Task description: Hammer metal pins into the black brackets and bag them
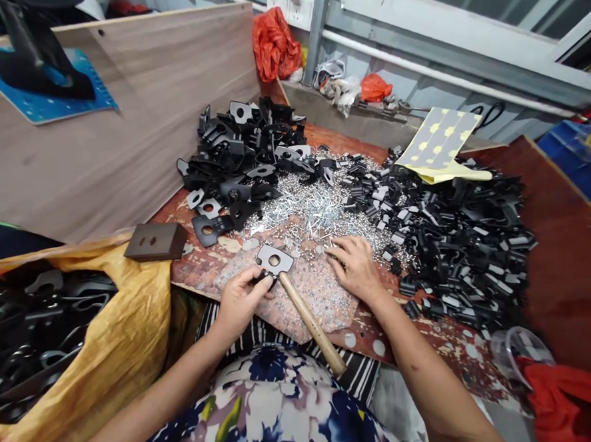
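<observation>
My left hand pinches a black plastic clip with a grey face and a round hole, held low over the work surface near the front edge. A wooden tool handle slants from beside this clip toward my lap; its head is hidden. My right hand lies at the near edge of a heap of small shiny metal pins, palm down. Its fingers are spread apart, touching the pins, and no pin shows held in them.
Black plates with holes are piled at the back left. Smaller black clips form a large pile on the right. A brown block sits at the left edge, beside a yellow sack of black parts. Wooden boards wall the left side.
</observation>
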Tool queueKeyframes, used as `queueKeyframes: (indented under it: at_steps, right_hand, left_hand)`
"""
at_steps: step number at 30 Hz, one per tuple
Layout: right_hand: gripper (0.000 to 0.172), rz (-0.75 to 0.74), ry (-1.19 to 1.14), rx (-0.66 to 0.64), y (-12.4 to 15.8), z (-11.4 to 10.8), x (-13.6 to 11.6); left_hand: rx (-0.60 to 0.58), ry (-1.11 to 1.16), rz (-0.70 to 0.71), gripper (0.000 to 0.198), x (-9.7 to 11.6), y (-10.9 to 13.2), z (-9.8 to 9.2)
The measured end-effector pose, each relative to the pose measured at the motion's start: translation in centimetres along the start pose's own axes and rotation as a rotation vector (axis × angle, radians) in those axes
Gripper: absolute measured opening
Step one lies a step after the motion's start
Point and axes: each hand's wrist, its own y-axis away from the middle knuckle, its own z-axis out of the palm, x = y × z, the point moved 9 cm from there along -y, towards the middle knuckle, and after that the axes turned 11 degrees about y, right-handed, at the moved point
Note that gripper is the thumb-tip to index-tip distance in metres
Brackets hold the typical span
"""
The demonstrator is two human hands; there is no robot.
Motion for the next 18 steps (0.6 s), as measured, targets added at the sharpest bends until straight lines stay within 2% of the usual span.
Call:
queueKeyframes:
  at_steps: [3, 5, 8, 11, 13, 16, 18]
  right_hand:
    - [0.018, 0.05, 0.05, 0.072, 0.4, -0.7, 0.6]
    - [0.017, 0.016, 0.03, 0.108, 0.0, -1.2, -0.6]
    - [0.021, -0.187, -0.004, 0.076, -1.2, -1.1, -5.1]
    - [0.021, -0.464, 0.089, -0.051, -2.2, 0.4, -10.1]
    - [0.022, -0.591, 0.176, -0.106, -2.7, 1.5, -11.9]
    - [0.026, -0.652, 0.207, -0.11, -3.5, 2.3, -12.0]
    - [0.028, -0.602, 0.143, -0.081, -4.0, 1.8, -11.2]
  left_hand:
    - [0.06, 0.12, -0.097, 0.03, 0.1, 0.2, -0.6]
    - [0.079, 0.179, -0.146, 0.031, 0.3, 0.6, -0.9]
    - [0.081, 0.218, -0.2, 0.033, 0.5, 1.6, -0.9]
    - [0.072, 0.245, -0.253, 0.033, 0.3, 2.5, -0.7]
    - [0.054, 0.269, -0.281, 0.033, 0.3, 2.9, -0.5]
    - [0.013, 0.322, -0.309, 0.03, 0.6, 3.3, -0.2]
    - [0.007, 0.384, -0.309, 0.028, 1.1, 3.3, -0.3]
